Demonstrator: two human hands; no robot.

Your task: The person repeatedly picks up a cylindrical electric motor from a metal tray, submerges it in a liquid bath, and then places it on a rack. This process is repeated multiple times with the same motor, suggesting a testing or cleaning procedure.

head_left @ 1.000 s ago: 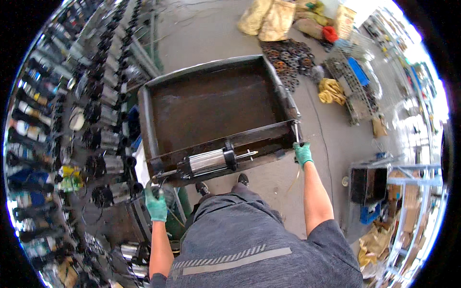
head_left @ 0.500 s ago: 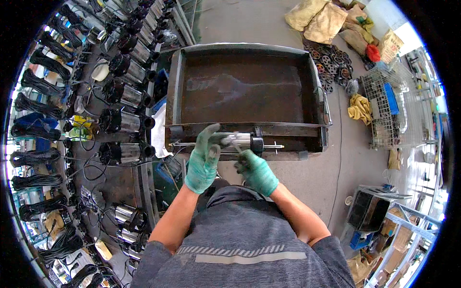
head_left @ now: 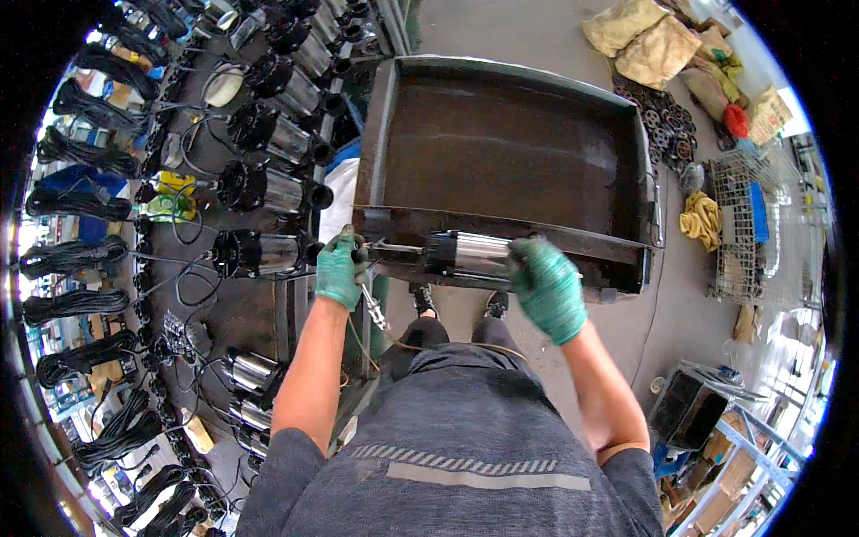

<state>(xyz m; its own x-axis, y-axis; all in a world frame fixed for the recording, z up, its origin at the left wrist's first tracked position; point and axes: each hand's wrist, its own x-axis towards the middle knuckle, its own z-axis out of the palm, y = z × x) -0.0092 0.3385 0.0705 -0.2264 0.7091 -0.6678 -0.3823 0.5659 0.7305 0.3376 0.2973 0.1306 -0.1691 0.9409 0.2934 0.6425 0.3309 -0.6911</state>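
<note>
My left hand, in a green glove, is closed at the near left corner of the metal tray. From it hangs a silver hose fitting on a thin yellowish hose. A shiny motor, cylindrical with a ribbed black left end, lies level across the tray's near section. From that end a thin rod reaches toward my left hand. My right hand, also gloved and slightly blurred, curls over the motor's right end and hides it.
Rows of similar shiny motors and coiled black cables fill the rack on my left. Beyond the tray at right lie black handwheels and sacks. A wire cage stands farther right.
The motor's black end, earlier at the right, now shows at the left. My hands have moved apart, the right onto the motor's right end. A hose fitting now hangs from my left hand.
</note>
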